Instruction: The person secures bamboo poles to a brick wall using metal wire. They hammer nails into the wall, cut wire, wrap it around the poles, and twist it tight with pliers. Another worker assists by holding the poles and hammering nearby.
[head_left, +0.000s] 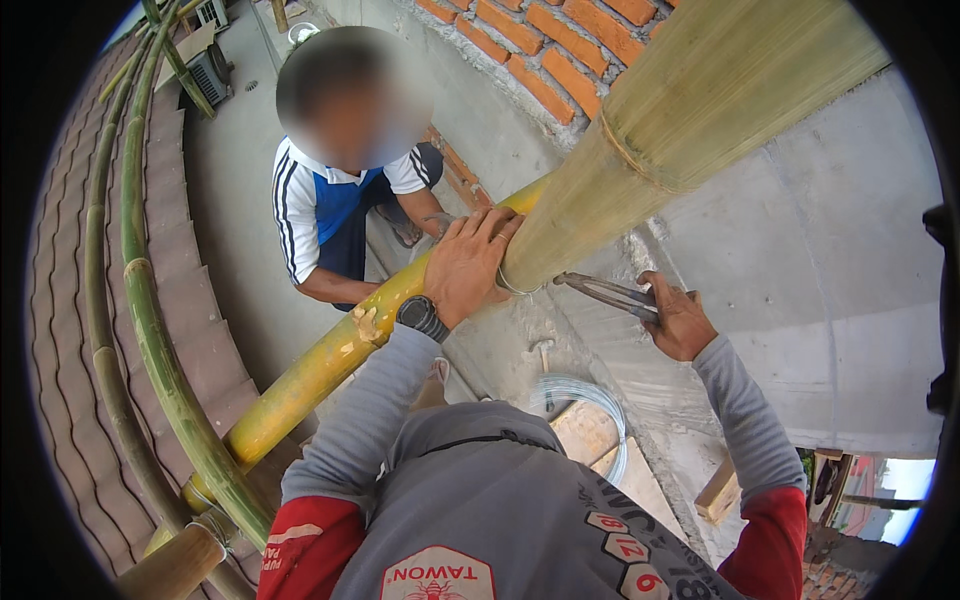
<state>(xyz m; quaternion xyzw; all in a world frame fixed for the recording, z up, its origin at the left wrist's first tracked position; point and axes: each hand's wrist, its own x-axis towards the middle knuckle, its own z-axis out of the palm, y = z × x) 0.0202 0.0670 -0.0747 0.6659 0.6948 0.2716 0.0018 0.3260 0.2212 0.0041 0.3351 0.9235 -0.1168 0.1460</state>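
Note:
My left hand (468, 262) presses on the crossing where a thick upright bamboo pole (680, 110) meets a yellow horizontal bamboo pole (330, 355). A loop of steel wire (512, 287) wraps the joint just under my fingers. My right hand (678, 322) grips the handles of pincers (605, 292), whose jaws point left toward the wire. A black watch (422, 316) sits on my left wrist.
Another person in a blue and white shirt (320, 205) crouches below the joint, one hand near the yellow pole. A coil of wire (590, 405) lies on boards below. Green bamboo poles (150, 320) run down the left over roof tiles (65, 330). A brick wall (540, 50) rises behind.

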